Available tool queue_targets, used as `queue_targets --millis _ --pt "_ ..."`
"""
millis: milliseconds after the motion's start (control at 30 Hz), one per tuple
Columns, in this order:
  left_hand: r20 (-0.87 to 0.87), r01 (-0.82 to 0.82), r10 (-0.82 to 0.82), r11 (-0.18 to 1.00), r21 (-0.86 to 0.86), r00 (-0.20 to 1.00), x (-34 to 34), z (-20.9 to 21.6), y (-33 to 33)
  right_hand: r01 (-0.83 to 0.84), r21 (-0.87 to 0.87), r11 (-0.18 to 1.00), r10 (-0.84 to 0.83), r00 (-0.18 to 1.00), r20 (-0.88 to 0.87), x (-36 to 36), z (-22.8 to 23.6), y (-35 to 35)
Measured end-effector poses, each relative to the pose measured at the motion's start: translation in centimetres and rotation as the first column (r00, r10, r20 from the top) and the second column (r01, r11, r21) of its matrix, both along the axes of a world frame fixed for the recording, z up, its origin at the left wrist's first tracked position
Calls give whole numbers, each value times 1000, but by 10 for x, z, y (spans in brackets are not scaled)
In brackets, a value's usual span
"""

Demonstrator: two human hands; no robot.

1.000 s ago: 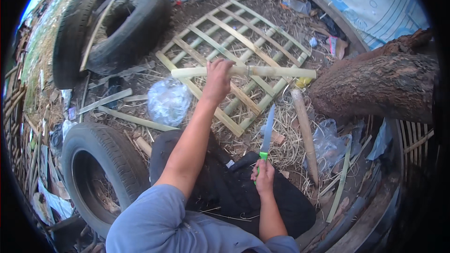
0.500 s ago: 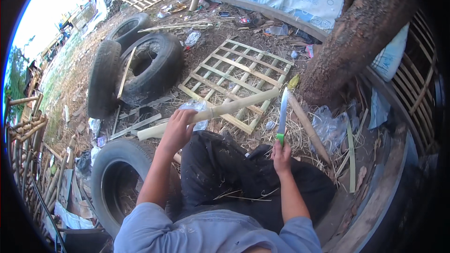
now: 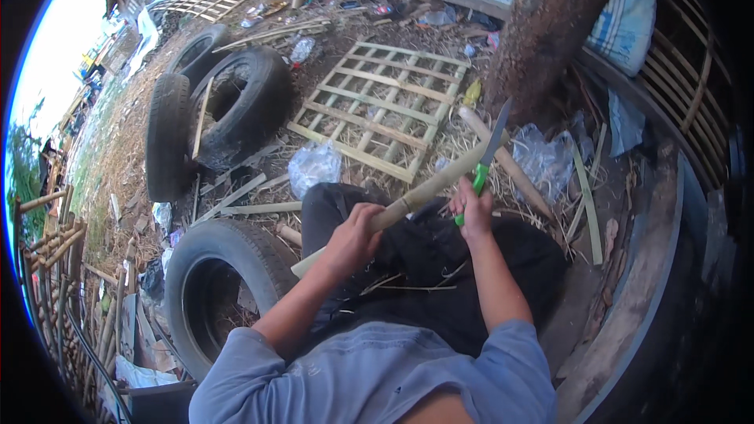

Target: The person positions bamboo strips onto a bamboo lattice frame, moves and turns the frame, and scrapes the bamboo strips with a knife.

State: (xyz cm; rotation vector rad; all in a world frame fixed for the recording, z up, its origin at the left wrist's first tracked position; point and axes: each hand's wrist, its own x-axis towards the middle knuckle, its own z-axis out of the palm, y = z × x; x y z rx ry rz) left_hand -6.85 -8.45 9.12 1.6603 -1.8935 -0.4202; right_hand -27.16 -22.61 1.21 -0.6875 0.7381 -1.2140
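Observation:
My left hand [image 3: 358,234] is closed around a pale bamboo piece [image 3: 420,193], which slants across my lap with its far end up to the right. In my right hand [image 3: 473,208] is a knife [image 3: 493,138] with a green handle, its blade tilted up and away. The blade overlaps the bamboo's far end; I cannot tell whether they touch. A few thin bamboo slivers [image 3: 404,287] lie on my dark trousers. Beyond my knees, a woven bamboo lattice [image 3: 367,98] rests on the ground.
A tyre [image 3: 196,267] lies close at my left, with more tyres [image 3: 169,137] farther off. A tree trunk [image 3: 542,27] rises at the right. Near it are a thick bamboo stick [image 3: 514,169], crumpled clear plastic [image 3: 547,159] and a green strip [image 3: 587,204]. Another plastic bag [image 3: 314,166] lies by the lattice.
My left hand has moved right and closer to my body, bringing the bamboo with it. The knife now leans rightward, its blade by the bamboo's far end. The whole view has shifted slightly.

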Motion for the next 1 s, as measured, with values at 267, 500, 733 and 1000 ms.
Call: queue_targets --millis 267,500,733,1000 --pt "82 -112 99 980 168 992 12 -3 -2 42 27 999 -43 997 68 -10 -2 -8" --pt "480 -106 52 990 87 876 44 -20 14 64 79 995 -66 998 22 -7 -2 -13" --pt "273 -89 36 978 186 961 41 -15 18 117 97 988 -120 992 24 -15 -5 -19" --pt "-256 -130 226 931 341 940 53 -45 19 108 137 985 -111 994 14 -14 -13 -24"
